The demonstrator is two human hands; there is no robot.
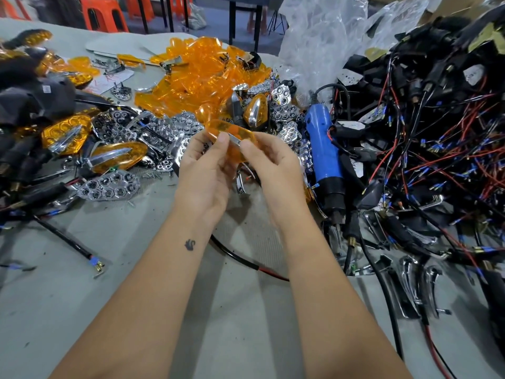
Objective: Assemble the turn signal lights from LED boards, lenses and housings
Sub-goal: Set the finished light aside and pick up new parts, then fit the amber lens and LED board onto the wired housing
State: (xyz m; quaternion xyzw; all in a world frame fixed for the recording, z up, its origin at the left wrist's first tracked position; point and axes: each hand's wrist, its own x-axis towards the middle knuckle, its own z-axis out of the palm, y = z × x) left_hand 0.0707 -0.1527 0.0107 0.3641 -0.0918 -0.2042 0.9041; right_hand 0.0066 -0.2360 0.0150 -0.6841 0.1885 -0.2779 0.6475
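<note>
Grey work surface (246, 310) fills the frame, loaded with parts. Right side: tangle of black housings with red and black wiring (426, 149). Upper centre: heap of loose amber lenses (191, 77). Left of centre: chrome reflector pieces (114, 184) and a few finished-looking amber lights (65, 135). Blue electric screwdriver (323, 149) lies just right of the hands, long axis running top to bottom of the frame, tip toward the bottom.

Task's thing: one amber lens (232, 134) held above the surface at frame centre, with a chrome trim strip (235, 140) against its near face. Lens long axis runs left-right, tilted slightly down to the right, spanning both hands.

Left hand (205, 173): thumb and fingers pinch the left end of the lens, thumb tip on the near edge. Right hand (270, 170): fingers curled round the right end, thumb by the trim strip. Both grips clenched on the same lens; neither released.

Judgement: step is seating the trim on the lens. The strip lies along the lens axis, between the two thumbs, so both are equally near. Right hand is nearer the screwdriver for what follows. Can't tell whether the strip is fully clipped in.
</note>
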